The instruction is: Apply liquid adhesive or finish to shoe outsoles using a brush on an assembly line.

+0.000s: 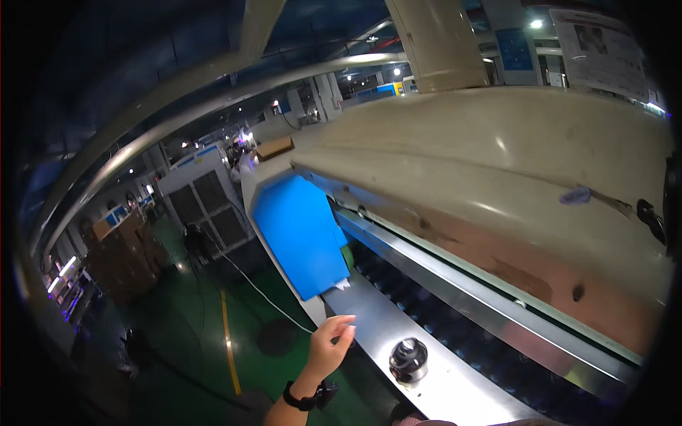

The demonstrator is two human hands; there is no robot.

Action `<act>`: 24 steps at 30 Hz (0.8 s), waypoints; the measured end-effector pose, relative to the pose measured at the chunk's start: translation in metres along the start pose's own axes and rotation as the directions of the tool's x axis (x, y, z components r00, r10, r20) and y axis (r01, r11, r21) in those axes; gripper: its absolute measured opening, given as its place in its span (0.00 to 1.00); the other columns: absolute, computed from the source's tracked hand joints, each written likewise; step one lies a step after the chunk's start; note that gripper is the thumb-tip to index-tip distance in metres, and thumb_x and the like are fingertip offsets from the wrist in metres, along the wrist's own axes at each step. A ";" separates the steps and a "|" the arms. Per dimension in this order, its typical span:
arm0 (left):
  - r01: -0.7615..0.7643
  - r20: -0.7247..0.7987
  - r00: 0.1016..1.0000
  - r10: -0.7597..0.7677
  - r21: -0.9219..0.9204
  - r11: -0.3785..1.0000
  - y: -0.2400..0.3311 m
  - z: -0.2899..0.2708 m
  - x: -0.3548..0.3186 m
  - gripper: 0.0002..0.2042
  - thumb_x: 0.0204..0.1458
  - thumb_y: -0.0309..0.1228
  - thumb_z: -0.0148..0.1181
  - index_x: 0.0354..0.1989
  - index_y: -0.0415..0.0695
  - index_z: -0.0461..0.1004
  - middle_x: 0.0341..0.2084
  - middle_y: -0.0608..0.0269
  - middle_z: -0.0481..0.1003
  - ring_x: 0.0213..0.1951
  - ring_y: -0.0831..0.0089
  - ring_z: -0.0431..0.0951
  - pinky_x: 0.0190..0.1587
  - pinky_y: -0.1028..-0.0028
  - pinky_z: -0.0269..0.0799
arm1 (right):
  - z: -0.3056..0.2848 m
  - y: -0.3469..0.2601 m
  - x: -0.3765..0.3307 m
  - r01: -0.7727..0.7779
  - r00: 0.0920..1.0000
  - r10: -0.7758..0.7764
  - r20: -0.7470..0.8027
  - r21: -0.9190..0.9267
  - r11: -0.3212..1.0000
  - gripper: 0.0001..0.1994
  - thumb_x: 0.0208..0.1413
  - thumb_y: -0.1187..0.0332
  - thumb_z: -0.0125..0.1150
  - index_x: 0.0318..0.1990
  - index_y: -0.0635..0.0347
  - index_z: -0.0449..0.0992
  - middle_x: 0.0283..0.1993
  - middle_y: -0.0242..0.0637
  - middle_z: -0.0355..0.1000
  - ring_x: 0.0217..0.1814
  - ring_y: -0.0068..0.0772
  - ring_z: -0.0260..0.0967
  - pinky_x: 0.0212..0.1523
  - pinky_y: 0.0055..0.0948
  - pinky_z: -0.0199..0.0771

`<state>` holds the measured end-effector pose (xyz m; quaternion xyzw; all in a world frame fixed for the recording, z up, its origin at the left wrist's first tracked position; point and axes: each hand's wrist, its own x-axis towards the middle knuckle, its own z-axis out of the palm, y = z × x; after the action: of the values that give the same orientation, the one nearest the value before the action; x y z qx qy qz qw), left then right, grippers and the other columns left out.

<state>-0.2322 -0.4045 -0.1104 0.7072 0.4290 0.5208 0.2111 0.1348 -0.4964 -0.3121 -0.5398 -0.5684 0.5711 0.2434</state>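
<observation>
Over the outer edge of the metal ledge [369,314], my left hand [332,346] is raised with its fingers loosely curved. The thumb and fingertips come near each other with a small gap, and nothing shows between them. A black band with a dark piece circles that wrist. To the right of the hand, a round, glossy black and silver part [408,360] sits upright on the ledge; its exact kind is unclear. Beyond the fingers hangs a bright blue sheet [300,238], covering the opening at the machine's end. My right hand is out of view.
A dark conveyor of rollers or links [426,312] runs beside the ledge, under a large beige machine hood [490,149]. A white cable [263,293] crosses the green floor [192,319] at left, near a grey cabinet [206,202]. A small cardboard box [273,148] rests on the machine.
</observation>
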 end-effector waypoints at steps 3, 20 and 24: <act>0.032 -0.077 0.996 -0.041 -0.115 0.993 -0.034 -0.047 0.023 0.11 0.50 0.25 0.53 0.42 0.35 0.69 0.34 0.60 0.73 0.35 0.75 0.75 0.39 0.78 0.70 | 0.019 -0.039 0.034 0.009 0.996 -0.001 0.088 -0.088 0.996 0.35 0.54 0.40 0.36 0.60 0.61 0.53 0.58 0.45 0.57 0.59 0.42 0.56 0.58 0.32 0.55; 0.184 -0.335 0.854 -0.398 -0.522 0.833 -0.226 -0.339 0.187 0.14 0.50 0.25 0.51 0.46 0.41 0.65 0.38 0.63 0.69 0.37 0.73 0.72 0.38 0.74 0.70 | 0.243 -0.198 0.212 0.103 0.734 0.321 0.599 -0.565 0.819 0.35 0.54 0.39 0.36 0.59 0.60 0.56 0.55 0.48 0.62 0.56 0.44 0.60 0.56 0.33 0.58; 0.222 -0.356 0.840 -0.410 -0.465 0.857 -0.266 -0.357 0.233 0.15 0.49 0.26 0.53 0.46 0.41 0.65 0.38 0.64 0.69 0.38 0.73 0.72 0.39 0.75 0.69 | 0.262 -0.237 0.295 0.493 0.816 -0.227 0.532 -0.435 0.753 0.33 0.53 0.41 0.41 0.52 0.65 0.64 0.51 0.54 0.64 0.54 0.50 0.61 0.54 0.35 0.61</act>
<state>-0.6421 -0.1208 -0.0478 0.4278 0.4611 0.7017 0.3346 -0.2670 -0.2786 -0.2569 -0.3165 -0.8445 0.4295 0.0474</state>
